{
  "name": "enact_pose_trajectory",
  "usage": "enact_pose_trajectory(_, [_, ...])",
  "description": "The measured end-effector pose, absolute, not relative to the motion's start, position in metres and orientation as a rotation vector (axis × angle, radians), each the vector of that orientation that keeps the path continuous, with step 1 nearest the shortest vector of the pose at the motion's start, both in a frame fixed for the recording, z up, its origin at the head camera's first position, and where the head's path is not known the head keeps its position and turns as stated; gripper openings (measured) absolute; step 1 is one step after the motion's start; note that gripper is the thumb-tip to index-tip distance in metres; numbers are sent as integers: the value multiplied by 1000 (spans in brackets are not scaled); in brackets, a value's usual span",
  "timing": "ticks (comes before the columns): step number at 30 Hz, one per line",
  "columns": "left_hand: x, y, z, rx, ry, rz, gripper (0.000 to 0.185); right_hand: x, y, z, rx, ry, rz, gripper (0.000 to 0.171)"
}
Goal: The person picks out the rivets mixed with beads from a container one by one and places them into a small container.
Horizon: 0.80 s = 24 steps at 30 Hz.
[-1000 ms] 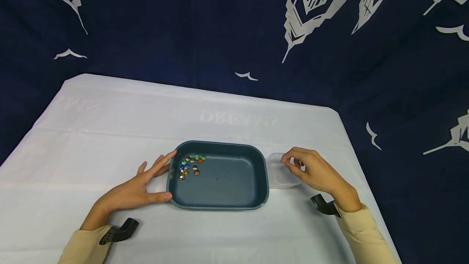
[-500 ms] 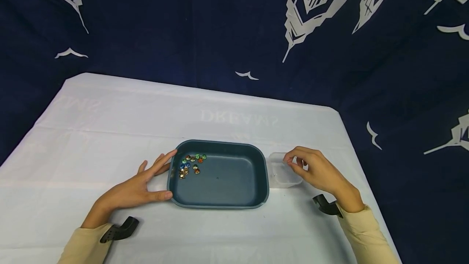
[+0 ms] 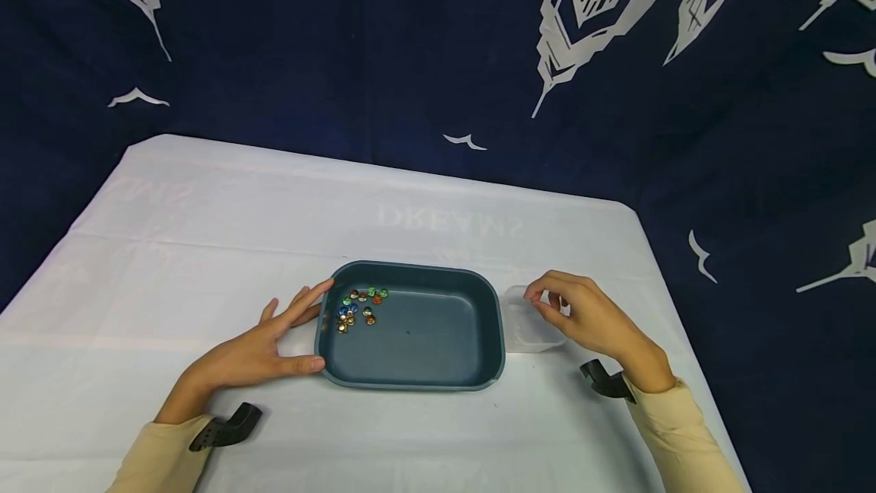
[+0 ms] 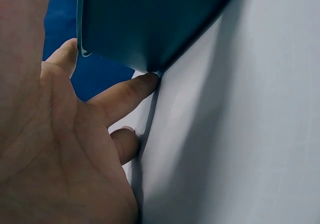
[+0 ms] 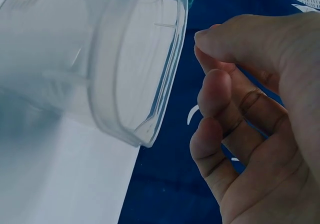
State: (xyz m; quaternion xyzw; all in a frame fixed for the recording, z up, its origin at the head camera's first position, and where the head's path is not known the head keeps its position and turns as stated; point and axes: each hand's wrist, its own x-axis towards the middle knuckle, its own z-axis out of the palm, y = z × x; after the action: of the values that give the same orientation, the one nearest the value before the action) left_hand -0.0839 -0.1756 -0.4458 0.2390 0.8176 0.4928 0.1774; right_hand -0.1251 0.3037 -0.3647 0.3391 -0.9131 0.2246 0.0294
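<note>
My left hand (image 3: 263,352) lies against the left end of a blue-grey rectangular tray (image 3: 411,383), fingers spread. The thumb touches the near corner, the index finger the far one; in the left wrist view a finger (image 4: 125,96) reaches the tray's lower edge. Inside the tray, small shiny gold, green, blue and orange beads (image 3: 349,310) gather at the left. My right hand (image 3: 578,314) is poised over a clear plastic box (image 3: 527,333) right of the tray. Its fingers curl, with thumb and index tips together beside the box's rim (image 5: 175,59); no object shows between them.
A white cloth (image 3: 239,227) with faint mirrored lettering covers the table. Behind and to the right hangs a dark blue cloth (image 3: 308,52) printed with white buildings. Each wrist wears a black camera mount, such as the one (image 3: 229,426) on the left.
The right hand shifts very slightly over the clear box, its fingers staying together. The head view drifts a little. The left hand, tray and beads keep their places.
</note>
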Motion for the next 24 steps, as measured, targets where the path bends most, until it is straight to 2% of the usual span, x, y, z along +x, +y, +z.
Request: enact_pose_trajectory(24, [-84, -175, -445, 682, 2323, 1393, 100, -138, 273, -356, 1122, -2866, 733, 12])
